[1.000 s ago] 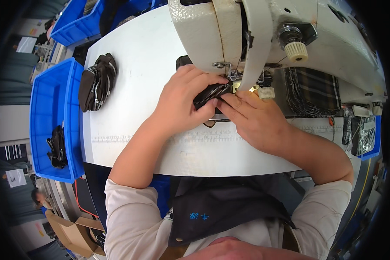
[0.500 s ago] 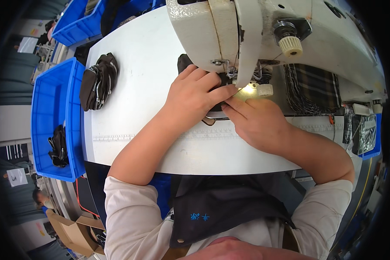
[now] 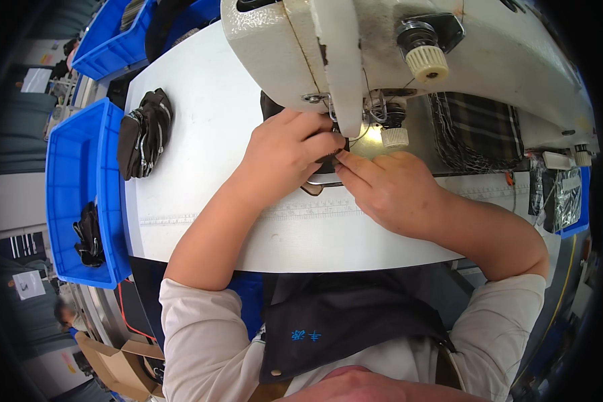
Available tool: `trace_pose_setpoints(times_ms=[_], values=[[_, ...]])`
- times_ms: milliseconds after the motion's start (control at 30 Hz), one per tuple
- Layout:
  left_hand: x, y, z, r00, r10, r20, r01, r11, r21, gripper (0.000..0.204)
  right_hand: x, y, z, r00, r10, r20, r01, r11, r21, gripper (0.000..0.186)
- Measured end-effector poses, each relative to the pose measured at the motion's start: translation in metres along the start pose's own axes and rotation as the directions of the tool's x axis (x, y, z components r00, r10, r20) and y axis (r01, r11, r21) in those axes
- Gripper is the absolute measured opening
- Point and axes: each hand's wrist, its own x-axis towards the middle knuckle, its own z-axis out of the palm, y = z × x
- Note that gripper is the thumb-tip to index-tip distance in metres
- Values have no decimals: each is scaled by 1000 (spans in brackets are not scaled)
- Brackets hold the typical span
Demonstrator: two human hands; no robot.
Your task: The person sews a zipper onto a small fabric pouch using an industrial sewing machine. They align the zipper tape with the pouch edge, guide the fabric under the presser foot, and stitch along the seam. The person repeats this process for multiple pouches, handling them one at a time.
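Observation:
A white sewing machine [image 3: 261,47] reaches over the table [image 3: 201,167], its work light glowing beside the needle. Dark brown zippered fabric [image 3: 271,106] lies at the needle, largely hidden by fingers. My left hand [image 3: 291,154] has closed fingers on this fabric, left of the presser foot. Just right and below, my right hand [image 3: 388,191] presses fingertips together onto the same piece, close to the left hand's fingers. A pile of brown zippered pieces [image 3: 144,134] sits at the table's left, and folded plaid fabric [image 3: 476,127] lies right of the needle, under the machine's arm.
A blue bin [image 3: 67,167] holding dark pieces stands off the table's left edge; more blue bins [image 3: 100,50] are behind it. Plastic packets [image 3: 566,194] sit at the right edge. An open cardboard box [image 3: 114,362] is low on the left, near another person [image 3: 70,315].
My left hand's fingers have curled over the zipper that showed earlier, now mostly covering it. The whole view has shifted a little, with the machine appearing farther left.

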Motion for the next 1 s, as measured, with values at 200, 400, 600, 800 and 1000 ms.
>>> trace_pose_setpoints(times_ms=[200, 400, 600, 800, 1000], values=[[2, 3, 5, 994, -8, -105, 1, 998, -60, 29, 2, -1, 0, 1000, 11, -5, -11, 1000, 10, 27], [2, 14, 1, 1000, -12, -16, 10, 996, -87, 25, 0, -3, 0, 1000, -20, 13, 20, 1000, -11, 23], [1, 18, -3, 1000, 18, 8, -17, 994, -104, 22, 0, -6, -6, 999, -46, 17, 46, 999, -11, 24], [-1, 21, -3, 1000, -4, 19, 6, 996, -85, 16, 3, -7, -9, 998, -54, 26, 54, 998, -10, 24], [0, 17, -2, 999, -39, -14, 38, 995, -90, 17, 4, -3, -4, 999, -44, -6, 44, 998, -51, 24]])
